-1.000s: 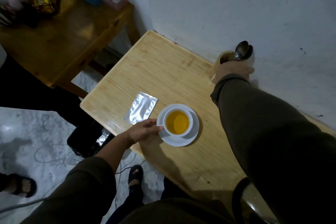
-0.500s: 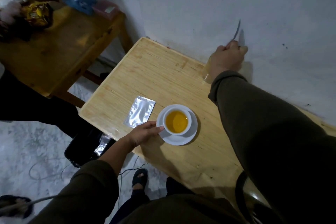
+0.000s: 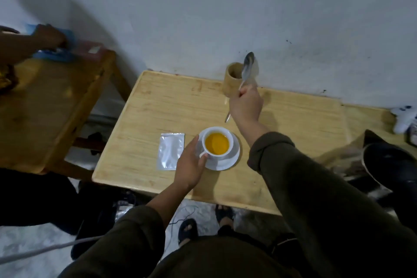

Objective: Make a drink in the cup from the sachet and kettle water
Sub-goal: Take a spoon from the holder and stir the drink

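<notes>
- My left hand [image 3: 191, 162] rests at the cup's [image 3: 217, 143] handle, fingers curled against it; I cannot tell if they grip
- Cup of orange drink sits on its saucer [image 3: 228, 162], mid-worktop [image 3: 293, 133]; silver sachet [image 3: 170, 151] lies flat just left
- My right hand [image 3: 246, 106] is closed round a spoon [image 3: 247, 67], bowl up, beside the wooden holder [image 3: 232, 81]

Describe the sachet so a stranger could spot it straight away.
Find the pale wooden table against the wall, then the white cup of orange drink on its saucer. Just beyond the left hand lies the sachet: flat, silvery, the only shiny foil there.
</notes>
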A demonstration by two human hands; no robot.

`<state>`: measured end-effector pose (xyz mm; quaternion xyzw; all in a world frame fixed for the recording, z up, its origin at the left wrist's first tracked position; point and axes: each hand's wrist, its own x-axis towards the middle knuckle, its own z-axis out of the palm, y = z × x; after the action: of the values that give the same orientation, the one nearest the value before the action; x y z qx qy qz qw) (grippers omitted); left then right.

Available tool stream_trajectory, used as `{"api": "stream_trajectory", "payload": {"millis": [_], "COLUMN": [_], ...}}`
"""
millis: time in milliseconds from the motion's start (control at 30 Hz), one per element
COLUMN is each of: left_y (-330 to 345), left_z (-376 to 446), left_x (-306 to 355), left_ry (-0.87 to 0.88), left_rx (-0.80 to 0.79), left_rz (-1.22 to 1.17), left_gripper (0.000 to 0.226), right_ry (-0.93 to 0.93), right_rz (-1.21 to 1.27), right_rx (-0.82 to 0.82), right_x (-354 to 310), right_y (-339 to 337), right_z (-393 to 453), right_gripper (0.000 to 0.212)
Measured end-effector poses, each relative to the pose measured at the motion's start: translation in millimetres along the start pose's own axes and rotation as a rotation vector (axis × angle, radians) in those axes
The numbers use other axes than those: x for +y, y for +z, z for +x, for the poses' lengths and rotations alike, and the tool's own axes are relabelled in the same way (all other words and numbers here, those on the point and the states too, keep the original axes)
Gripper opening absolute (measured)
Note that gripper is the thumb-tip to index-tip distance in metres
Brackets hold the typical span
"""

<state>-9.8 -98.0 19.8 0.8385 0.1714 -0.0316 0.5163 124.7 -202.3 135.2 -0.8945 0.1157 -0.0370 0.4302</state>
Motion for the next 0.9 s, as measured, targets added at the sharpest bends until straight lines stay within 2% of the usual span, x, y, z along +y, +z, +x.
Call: {"api": "stream_trajectory", "payload": {"millis": [167,333,533,633,700,767,900], "left_y": [2,0,-3,-2,-2,0,4], "left_z": [2,3,2,4,4,4,2], "left_x": [-4,-5,-4,-5,-5,-5,-4], "left_ry": [0.102,0.091,0.028,0.006,-0.004,-0.012,-0.011], "left_rx": [-0.037,-0.068,-0.102,-0.111,-0.105,-0.096,-0.064], "left_rz": [0.050,0.018,-0.071,-0.072,-0.079,-0.099,-0.123], "left_gripper": [0.056,0.057,0.058,0.059,0.059,0.058,0.057], "right_ry": [0.129,0.259,0.351,0.431,0.463,0.479,0.442], "right_rz": [-0.103,-0.057,-0.052,-0.030,0.006,0.097,0.288], "right_rx": [-0.158,-0.318,-0.484,-0.555,-0.601,-0.627,-0.698], "right_x": [38,48,48,50,50,48,50], "right_y": [-5,-13,-15,-14,-18,-23,-30], "right_z": [-50,-80,-76,-66,-60,-54,-38], "right_gripper": [0.021,0.011,0.024,0.013,0.004,0.006,0.024]}}
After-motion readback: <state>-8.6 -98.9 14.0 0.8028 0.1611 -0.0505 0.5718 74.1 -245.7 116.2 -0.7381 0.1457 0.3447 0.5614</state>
